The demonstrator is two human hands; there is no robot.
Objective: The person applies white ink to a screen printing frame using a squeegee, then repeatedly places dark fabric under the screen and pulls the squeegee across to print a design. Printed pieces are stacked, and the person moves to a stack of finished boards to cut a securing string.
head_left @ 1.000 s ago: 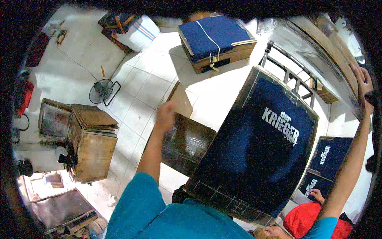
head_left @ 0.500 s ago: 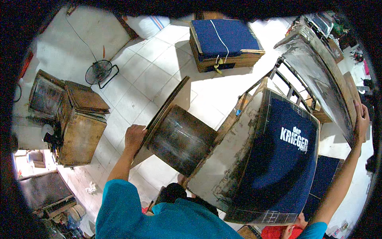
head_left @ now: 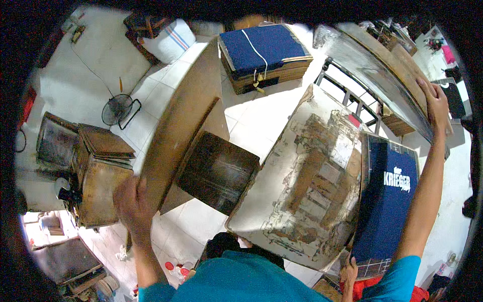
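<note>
My left hand (head_left: 132, 204), slightly blurred, is closed at the near edge of a large brown board (head_left: 178, 108), which stands tilted over a thin stack of similar boards. That stack lies beside a dark square stool-like block (head_left: 219, 171). With my right arm stretched far out, my right hand (head_left: 436, 108) grips the wooden edge of a raised, tilted frame (head_left: 372, 63) with a grey, smeared panel. Between my arms lies a stained, worn work surface (head_left: 312, 201). At its right is a dark blue fabric panel (head_left: 385, 201) with white lettering; another person's hand (head_left: 348, 274) is at its near end.
A stack of boards topped with blue fabric (head_left: 264, 48) stands at the far middle, a white cord across it. Brown boards (head_left: 105, 191) are piled on the left, near a floor fan (head_left: 117, 109). A black metal rack (head_left: 352, 98) adjoins the frame. Someone in red is at the lower right.
The blue fabric panel has shifted right, baring the stained surface. My left hand has moved left and down, and one brown board now stands away from its stack. My right hand still grips the frame.
</note>
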